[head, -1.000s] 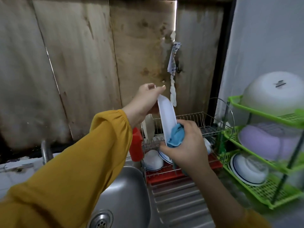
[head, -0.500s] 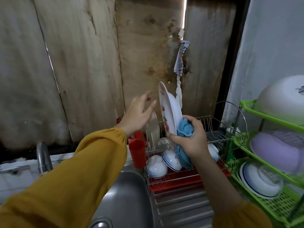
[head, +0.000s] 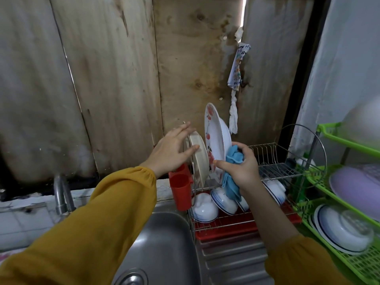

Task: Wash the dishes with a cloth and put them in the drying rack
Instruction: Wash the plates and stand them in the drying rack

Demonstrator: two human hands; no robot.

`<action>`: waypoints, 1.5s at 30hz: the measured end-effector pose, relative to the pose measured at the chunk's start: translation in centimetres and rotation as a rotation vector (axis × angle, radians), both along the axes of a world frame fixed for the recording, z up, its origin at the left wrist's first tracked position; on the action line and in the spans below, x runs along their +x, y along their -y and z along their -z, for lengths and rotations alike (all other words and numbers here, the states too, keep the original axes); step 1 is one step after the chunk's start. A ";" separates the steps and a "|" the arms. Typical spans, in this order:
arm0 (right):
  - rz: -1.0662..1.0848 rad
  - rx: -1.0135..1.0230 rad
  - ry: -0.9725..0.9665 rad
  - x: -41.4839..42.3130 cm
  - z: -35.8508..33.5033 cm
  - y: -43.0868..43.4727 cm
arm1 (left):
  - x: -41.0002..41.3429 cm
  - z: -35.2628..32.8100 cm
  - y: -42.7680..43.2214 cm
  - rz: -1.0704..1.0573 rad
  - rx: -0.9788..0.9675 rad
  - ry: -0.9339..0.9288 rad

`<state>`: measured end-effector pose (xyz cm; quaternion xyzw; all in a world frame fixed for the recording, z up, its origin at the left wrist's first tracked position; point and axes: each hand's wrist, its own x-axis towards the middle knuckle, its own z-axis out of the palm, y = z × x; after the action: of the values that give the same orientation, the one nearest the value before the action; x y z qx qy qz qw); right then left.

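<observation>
Dishes at a drying rack (head: 273,161) of thin steel wire, two tiers, standing right of the sink (head: 164,243).

- floral plate (head: 216,132): white, glossy, with a red flower print near the rim. It stands on edge and tilted, its lower edge down at the upper tier's slots. Its top rises above the rack into open air before the plank wall (head: 102,79).
- beige plate (head: 198,161): matt, round, upright just left of the floral plate, with a narrow gap between them.
- right hand (head: 240,167): the thumb lies across the floral plate's lower front. The fingers curl round a bunched blue cloth (head: 233,157) at the plate's back. The cloth's soft tail hangs over the bowls.
- left hand (head: 170,153): fingers straight and spread, tips on the beige plate's rim, thumb on its face, gripping nothing.
- Upper tier: open wire slots run rightward past the right hand.
- bowls (head: 224,202): white with blue rings, upturned, packed close on the lower tier above a red tray (head: 226,231).
- red cup (head: 181,188): plastic, at the rack's left end, just beside the beige plate.
- green shelf (head: 349,262): slotted plastic, close on the rack's right.
- Sink: brushed steel, with a ribbed drainer before the rack and a tap (head: 61,194) to the left.
</observation>
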<state>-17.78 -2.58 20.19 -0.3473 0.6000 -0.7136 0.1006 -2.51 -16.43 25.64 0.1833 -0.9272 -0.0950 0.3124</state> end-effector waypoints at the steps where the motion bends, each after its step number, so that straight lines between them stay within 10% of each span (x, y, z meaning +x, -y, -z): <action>1: 0.004 0.018 0.005 -0.2 0.3 0.1 | 0.0 0.1 0.0 0.008 0.003 -0.005; 20: 0.017 -0.056 -0.127 -0.3 3.3 0.3 | 0.1 1.2 0.1 0.044 0.073 -0.071; 45: -0.130 0.389 -0.313 -0.3 1.5 -0.3 | 0.7 2.0 -2.1 -0.019 0.124 -0.042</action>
<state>-18.11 -2.25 18.68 -0.4656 0.7106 -0.5143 0.1173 -1.84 -14.32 23.63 0.2090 -0.9110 -0.1532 0.3210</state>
